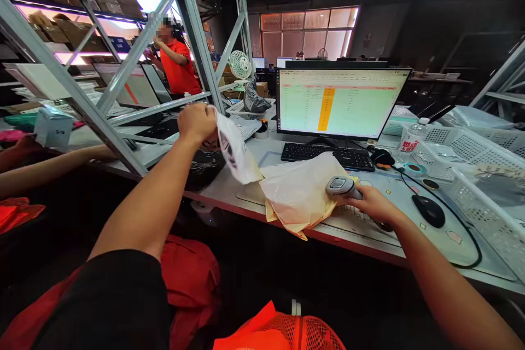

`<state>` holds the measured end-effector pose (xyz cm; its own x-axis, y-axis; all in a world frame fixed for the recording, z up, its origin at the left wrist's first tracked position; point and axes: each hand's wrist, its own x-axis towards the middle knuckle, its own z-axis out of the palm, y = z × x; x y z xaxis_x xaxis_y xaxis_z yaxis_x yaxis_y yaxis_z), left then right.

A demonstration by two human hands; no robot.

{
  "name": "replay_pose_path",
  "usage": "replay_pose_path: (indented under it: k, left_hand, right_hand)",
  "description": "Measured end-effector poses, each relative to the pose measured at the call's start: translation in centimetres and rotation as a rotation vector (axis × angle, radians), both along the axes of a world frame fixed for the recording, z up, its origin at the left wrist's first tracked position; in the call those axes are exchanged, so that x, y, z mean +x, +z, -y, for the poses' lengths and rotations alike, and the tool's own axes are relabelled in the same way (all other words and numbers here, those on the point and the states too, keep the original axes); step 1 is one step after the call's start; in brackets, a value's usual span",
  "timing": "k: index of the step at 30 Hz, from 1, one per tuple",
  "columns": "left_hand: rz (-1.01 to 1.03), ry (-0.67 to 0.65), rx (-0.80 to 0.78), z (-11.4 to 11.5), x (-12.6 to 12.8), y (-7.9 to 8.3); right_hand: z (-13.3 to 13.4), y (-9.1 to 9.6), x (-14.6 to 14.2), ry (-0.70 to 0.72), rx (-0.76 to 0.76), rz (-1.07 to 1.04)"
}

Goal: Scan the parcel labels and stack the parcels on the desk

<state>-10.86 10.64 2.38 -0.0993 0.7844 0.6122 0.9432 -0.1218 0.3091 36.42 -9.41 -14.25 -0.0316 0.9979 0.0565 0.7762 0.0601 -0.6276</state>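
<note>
– Two hands, each with its own thing. The left hand (197, 123) is closed into a fist on the top edge of a white mailer bag (235, 153), which hangs free above the desk (221, 188).

– And the other?

– The right hand (375, 205) is wrapped around the handle of a barcode scanner (340, 187), fingers curled shut on it. The scanner's head lies on a cream plastic bag (299, 191) spread flat on the desk.

– Where does the mailer hang from there?

– At about ten o'clock of the scanner, near but apart. A black bag (203, 167) lies below it, at seven o'clock of the fist.

– So which step is this?

– By my reading, a parcel lifted for scanning. The scanner's window doesn't seem to face the mailer yet.

– What would a read call for?

– Bringing the mailer's label side and the scanner window to face each other. I can't make out a label. The monitor (342, 103) with its spreadsheet stands at twelve o'clock, the keyboard (328, 154) beneath it and the mouse (429, 210) at three o'clock of the right hand.
</note>
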Motion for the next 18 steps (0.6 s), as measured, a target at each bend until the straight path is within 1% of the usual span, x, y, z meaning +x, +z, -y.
replay_pose_path:
  k: [1,3,4,5,6,7,8,9,10,11,13,15,16,17,18]
  left_hand:
    - [0.014,-0.010,0.047,0.3,1.2,1.8]
    - [0.045,-0.043,0.144,1.8,3.9,5.3]
    - [0.078,-0.080,0.203,2.9,5.4,6.8]
    - [0.107,-0.114,0.261,4.2,6.8,8.0]
    - [0.125,-0.154,0.305,5.6,8.3,8.7]
    - [0.137,-0.198,0.332,7.1,9.7,8.7]
    - [0.141,-0.242,0.349,8.5,11.1,8.1]
    - [0.131,-0.310,0.335,9.9,12.4,6.6]
    - [0.110,-0.392,0.295,11.1,13.7,4.3]
    - [0.044,-0.493,0.218,12.2,14.9,1.4]
    - [-0.189,-0.706,0.006,13.8,16.9,-5.7]
    - [-0.470,-0.891,-0.259,15.0,18.4,-12.5]
    - [-0.568,-0.925,-0.361,15.4,18.8,-15.3]
    - [-0.639,-0.946,-0.433,15.8,19.2,-17.4]
    - [-0.679,-0.948,-0.478,16.0,19.5,-18.8]
  right_hand:
    - [0.2,0.2,0.1,-0.005,-0.004,0.005]
    - [0.7,0.7,0.5,-0.026,-0.012,0.018]
    - [1.0,0.9,0.8,-0.045,-0.012,0.027]
    - [1.2,1.1,1.1,-0.063,-0.007,0.037]
    - [1.5,1.2,1.5,-0.080,0.004,0.046]
    - [1.7,1.4,1.9,-0.100,0.019,0.056]
    - [2.1,1.5,2.4,-0.123,0.038,0.065]
    - [2.4,1.6,2.8,-0.144,0.051,0.070]
    - [2.8,1.8,3.3,-0.165,0.053,0.074]
    - [3.2,1.9,3.9,-0.191,0.041,0.078]
    - [4.2,2.1,5.1,-0.254,-0.018,0.082]
    - [5.0,2.3,6.5,-0.340,-0.087,0.082]
    - [5.4,2.3,7.2,-0.377,-0.107,0.087]
    - [5.7,2.4,7.9,-0.402,-0.118,0.095]
    - [6.0,2.4,8.5,-0.417,-0.119,0.104]
